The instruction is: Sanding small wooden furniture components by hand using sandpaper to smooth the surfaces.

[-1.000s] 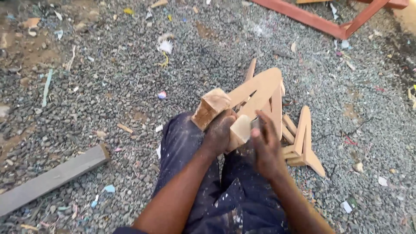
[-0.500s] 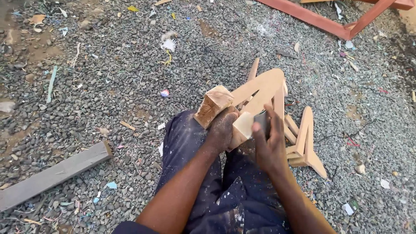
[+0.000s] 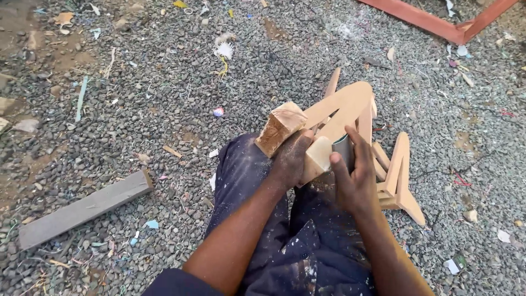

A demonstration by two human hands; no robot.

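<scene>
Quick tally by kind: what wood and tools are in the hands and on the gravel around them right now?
Curved pale wooden piece in the left hand: 1
Square wood block by the left hand: 1
Grey sanding piece under the right hand: 1
Pale wooden frame piece on the gravel: 1
Grey plank: 1
Red wooden frame: 1
Total: 6

gravel ground [image 3: 137, 98], grey plank [image 3: 85, 208], wood offcuts [image 3: 397, 175]

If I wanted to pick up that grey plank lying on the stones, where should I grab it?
Probably near the middle of the grey plank, from above, fingers over its two long edges. It lies flat on the gravel, long and narrow, so a middle hold should keep it balanced.
</scene>
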